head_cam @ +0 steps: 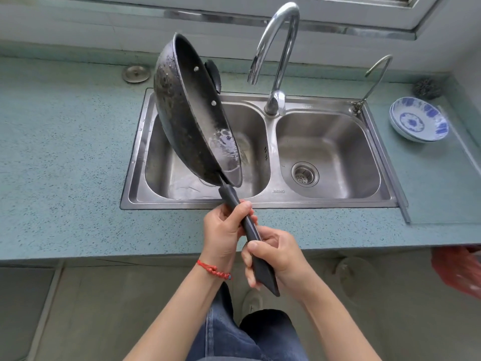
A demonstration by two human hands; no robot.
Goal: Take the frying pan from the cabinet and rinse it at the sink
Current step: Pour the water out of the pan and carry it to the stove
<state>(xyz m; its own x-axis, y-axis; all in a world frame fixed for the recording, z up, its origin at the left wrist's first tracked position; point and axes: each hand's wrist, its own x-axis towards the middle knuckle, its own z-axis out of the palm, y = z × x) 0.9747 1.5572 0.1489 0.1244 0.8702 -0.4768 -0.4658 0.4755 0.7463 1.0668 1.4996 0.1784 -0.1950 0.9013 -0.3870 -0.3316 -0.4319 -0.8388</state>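
- Frying pan (192, 118): held tilted steeply on edge above the left basin of the sink (260, 204), at centre-left of the frame; the dark inside faces right, toward the tap (276, 56), and a pool of water lies at its lowest part, near the handle root
- Long axis: the handle (250, 230) runs from the pan's low edge at mid-frame down and to the right toward the person, so the bowl lies up and to the left of both hands
- Left hand (223, 233): wrapped round the handle's upper part, just below the sink's front rim; it is the nearer hand to the bowl
- Right hand (276, 256): clenched round the handle's lower part, directly behind the left hand; the handle's end sticks out below it
- Judgement: the rinse appears under way, with the water being tipped out; the next move turns on rolling the handle about this diagonal axis over the left basin
- Also present: a stack of blue-and-white bowls (419, 121) on the tabletop (65, 165) at right, well apart from the pan
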